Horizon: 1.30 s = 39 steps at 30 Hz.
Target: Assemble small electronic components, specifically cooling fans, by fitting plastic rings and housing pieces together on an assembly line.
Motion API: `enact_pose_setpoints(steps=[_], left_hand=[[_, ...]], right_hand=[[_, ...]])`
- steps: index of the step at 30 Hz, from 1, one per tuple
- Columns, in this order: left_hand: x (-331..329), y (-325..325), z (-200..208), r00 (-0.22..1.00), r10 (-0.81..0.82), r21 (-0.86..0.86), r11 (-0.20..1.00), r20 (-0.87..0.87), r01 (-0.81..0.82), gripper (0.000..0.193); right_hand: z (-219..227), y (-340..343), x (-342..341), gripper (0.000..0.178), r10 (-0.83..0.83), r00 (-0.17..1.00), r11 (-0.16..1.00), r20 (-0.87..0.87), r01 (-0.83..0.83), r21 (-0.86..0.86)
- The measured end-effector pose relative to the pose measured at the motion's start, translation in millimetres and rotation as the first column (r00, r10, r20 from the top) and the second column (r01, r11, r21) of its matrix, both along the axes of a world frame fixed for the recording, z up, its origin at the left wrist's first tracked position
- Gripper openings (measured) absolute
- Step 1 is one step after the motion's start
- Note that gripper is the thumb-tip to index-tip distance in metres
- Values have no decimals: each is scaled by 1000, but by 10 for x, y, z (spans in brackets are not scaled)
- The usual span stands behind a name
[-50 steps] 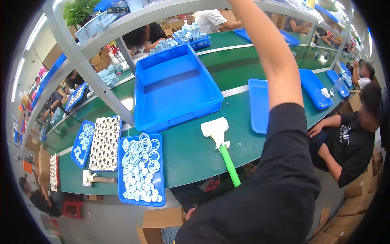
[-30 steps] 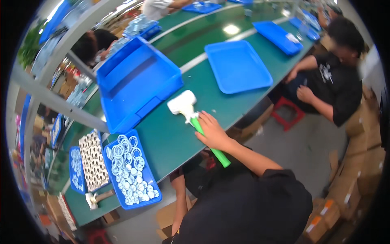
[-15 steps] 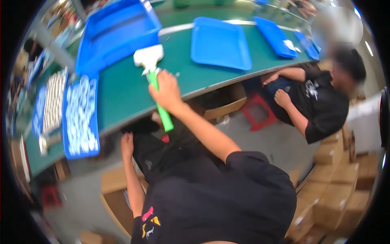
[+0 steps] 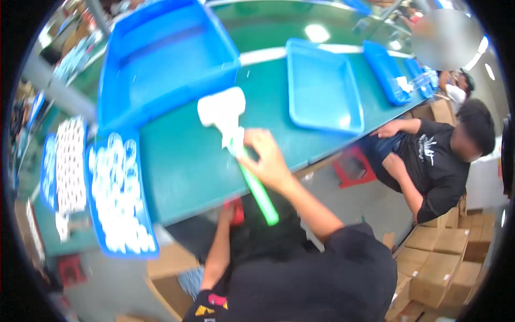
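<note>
My right hand [image 4: 265,158] is closed around a tool with a green handle [image 4: 260,196] and a broad white head [image 4: 222,107]. Its head lies over the green table, while the handle slants back past the front edge. What kind of tool it is, I cannot make out; blur softens it. Down below the table edge, my left hand [image 4: 226,213] is closed at the edge of a red plastic stool [image 4: 234,211], with the fingers partly hidden.
A large blue bin [image 4: 171,99] stands beyond the tool. Blue trays hold white ring-like parts [image 4: 118,198] and striped pieces [image 4: 71,166] at left. A shallow blue tray [image 4: 324,86] lies to the right. Another person [image 4: 429,155] sits at right, near stacked cartons [image 4: 434,263].
My left hand has moved right to the red stool. The view has shifted, so the table and bins appear larger and lower. My right hand still holds the tool.
</note>
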<state>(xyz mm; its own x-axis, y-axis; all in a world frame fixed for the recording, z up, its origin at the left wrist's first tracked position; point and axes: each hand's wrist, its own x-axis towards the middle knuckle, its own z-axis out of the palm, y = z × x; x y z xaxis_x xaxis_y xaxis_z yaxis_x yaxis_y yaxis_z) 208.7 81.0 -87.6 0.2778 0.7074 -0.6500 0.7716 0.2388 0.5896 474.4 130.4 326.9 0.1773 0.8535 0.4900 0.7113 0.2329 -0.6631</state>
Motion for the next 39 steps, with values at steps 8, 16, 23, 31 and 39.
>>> enact_pose_setpoints(steps=[8,16,23,31,39], left_hand=[[-1892,-707,-287,976,-132,168,980,175,102,67],[-2049,-1355,242,985,-164,370,919,57,132,67],[249,595,402,922,-372,356,851,-110,386,65],[399,346,878,964,-261,148,952,-60,267,56],[339,218,888,966,-256,220,941,-34,257,59]], right_hand=[[131,-179,-61,2,-224,975,956,-12,217,-195],[156,76,52,6,-277,959,955,-58,268,-128],[-16,-14,33,6,-257,961,966,-100,258,3],[-74,-144,46,12,-253,946,965,-200,261,12],[1485,-686,4,69,3,914,895,-406,178,409]])
